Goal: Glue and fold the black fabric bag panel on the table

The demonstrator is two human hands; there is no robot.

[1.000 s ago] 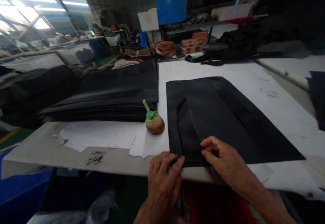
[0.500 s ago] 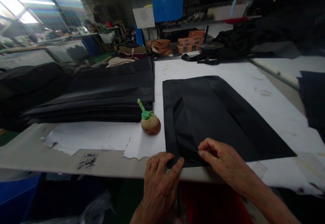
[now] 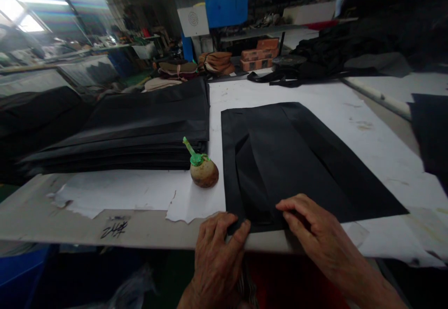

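Note:
In front of me lies a flat black fabric panel (image 3: 301, 159), with long folds running along it and a raised pleat on its left side. My left hand (image 3: 219, 253) is at the panel's near left corner, thumb and bent fingers pressed onto that corner. Close to the near edge, my right hand (image 3: 311, 225) has thumb and forefinger almost together at the fabric beside the pleat. Left of the panel stands a small round brown-and-cream pot (image 3: 205, 172) with a green lid and a slanting green stick.
A thick stack of black panels (image 3: 140, 117) lies on the left of the white-covered table (image 3: 245, 92). Toward the back are reddish bricks (image 3: 259, 56), folded brown cloth bundles (image 3: 215, 63) and heaped black material (image 3: 336, 50). More black fabric (image 3: 430, 131) is at the right edge.
My right hand has shifted slightly right relative to the pleat, its fingertips a little further apart. The pleat's near end lies lower. My left hand stays on the corner.

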